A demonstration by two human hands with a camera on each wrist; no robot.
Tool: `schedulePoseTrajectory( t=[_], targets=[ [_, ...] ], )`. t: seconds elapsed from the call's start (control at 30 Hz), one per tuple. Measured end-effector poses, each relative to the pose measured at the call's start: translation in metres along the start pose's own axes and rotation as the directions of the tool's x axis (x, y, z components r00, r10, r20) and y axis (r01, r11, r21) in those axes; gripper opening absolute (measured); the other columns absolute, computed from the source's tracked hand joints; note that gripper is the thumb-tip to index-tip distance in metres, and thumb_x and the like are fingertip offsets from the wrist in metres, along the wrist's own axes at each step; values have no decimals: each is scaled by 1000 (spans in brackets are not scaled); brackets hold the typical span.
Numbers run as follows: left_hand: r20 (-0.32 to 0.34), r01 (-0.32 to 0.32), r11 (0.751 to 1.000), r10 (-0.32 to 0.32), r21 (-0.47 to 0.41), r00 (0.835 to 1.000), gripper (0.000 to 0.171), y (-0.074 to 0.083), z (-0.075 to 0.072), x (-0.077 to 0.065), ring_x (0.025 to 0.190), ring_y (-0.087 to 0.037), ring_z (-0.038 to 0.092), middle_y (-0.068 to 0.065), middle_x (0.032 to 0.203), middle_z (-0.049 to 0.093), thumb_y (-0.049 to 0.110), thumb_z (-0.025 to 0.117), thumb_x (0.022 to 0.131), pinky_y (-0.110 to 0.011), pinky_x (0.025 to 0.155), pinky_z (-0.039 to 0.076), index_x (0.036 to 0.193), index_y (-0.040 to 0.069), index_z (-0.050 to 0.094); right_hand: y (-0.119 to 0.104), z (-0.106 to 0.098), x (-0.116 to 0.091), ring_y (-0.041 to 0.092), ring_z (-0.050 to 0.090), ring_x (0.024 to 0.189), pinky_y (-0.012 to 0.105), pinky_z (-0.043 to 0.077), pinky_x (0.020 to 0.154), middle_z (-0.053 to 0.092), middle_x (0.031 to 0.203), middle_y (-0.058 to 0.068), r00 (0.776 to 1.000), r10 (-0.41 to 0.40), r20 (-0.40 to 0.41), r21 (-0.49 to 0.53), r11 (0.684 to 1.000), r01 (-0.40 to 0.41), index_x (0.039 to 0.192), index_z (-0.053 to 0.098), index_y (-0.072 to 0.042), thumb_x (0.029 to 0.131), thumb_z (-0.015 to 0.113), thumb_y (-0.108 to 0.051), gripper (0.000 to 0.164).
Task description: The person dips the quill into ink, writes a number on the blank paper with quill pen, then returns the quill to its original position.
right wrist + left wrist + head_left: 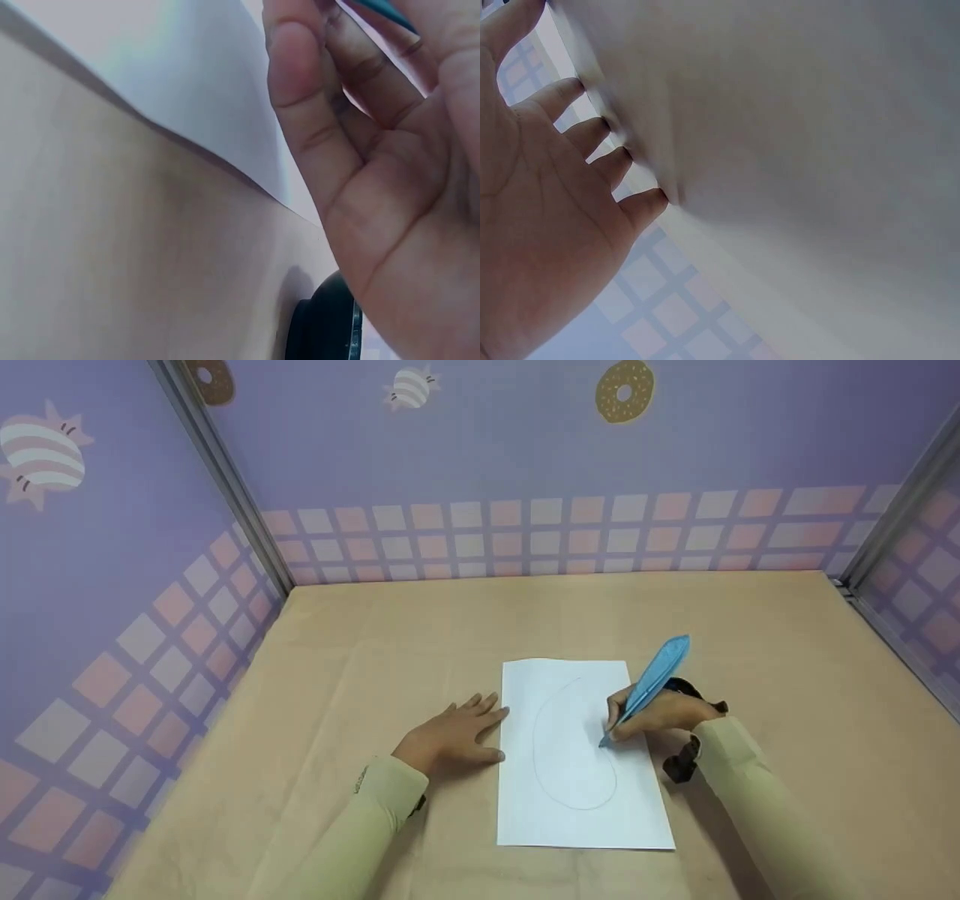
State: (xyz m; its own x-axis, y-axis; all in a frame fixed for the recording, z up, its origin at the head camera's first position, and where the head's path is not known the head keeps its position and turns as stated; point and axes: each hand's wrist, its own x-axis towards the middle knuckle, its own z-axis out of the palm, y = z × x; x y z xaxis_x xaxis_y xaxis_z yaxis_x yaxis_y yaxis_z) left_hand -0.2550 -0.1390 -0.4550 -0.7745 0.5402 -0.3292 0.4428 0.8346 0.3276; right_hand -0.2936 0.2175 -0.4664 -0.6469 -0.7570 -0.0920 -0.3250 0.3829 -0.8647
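A white sheet of paper [525, 821] lies on the table, bearing a thin curved pencil-like line [534, 735] that sweeps down its left side and hooks up at the lower right. My right hand [664, 712] pinches a blue feather pen [662, 666], its tip at the paper right of centre. In the right wrist view, a bit of the teal pen [386, 10] shows behind the curled fingers [315, 135]. My left hand [454, 736] rests with spread, straight fingers at the sheet's left edge. The left wrist view shows its palm [547, 210] and fingertips against the surface.
A tan covering [360, 675] spreads over the table. Purple walls with pink and white checks [465, 536] stand behind and at both sides, joined by grey metal posts [225, 472]. Black straps and a dark device [681, 765] sit at the right wrist.
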Motion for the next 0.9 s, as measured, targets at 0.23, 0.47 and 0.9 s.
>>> schedulePoseTrajectory(
  t=[0.23,0.47,0.9],
  targets=[
    [-2,0,1000,0,11,1000,77,0,-1,-1,151,-24,2,1,163,5,55,54,91,-49,122,6,155,27,20,-1,0,3,7,57,72,23,48,68,71,86,10,999,-37,-2,13,999,37,83,68,-8,81,74,-7,6],
    [-5,-3,1000,3,17,1000,77,0,-1,-1,151,-24,2,2,163,5,55,54,91,-49,122,6,155,27,20,-1,0,8,9,60,75,23,49,71,71,88,11,1000,-31,-6,18,999,31,86,68,-2,80,73,-8,10],
    [-7,-7,1000,7,10,1000,76,1,-2,-2,151,-26,4,-1,163,8,53,54,92,-51,122,8,155,25,22,-3,2,13,9,57,74,22,46,71,70,86,10,999,-28,-23,14,999,29,82,69,-13,80,73,-6,9]
  ],
)
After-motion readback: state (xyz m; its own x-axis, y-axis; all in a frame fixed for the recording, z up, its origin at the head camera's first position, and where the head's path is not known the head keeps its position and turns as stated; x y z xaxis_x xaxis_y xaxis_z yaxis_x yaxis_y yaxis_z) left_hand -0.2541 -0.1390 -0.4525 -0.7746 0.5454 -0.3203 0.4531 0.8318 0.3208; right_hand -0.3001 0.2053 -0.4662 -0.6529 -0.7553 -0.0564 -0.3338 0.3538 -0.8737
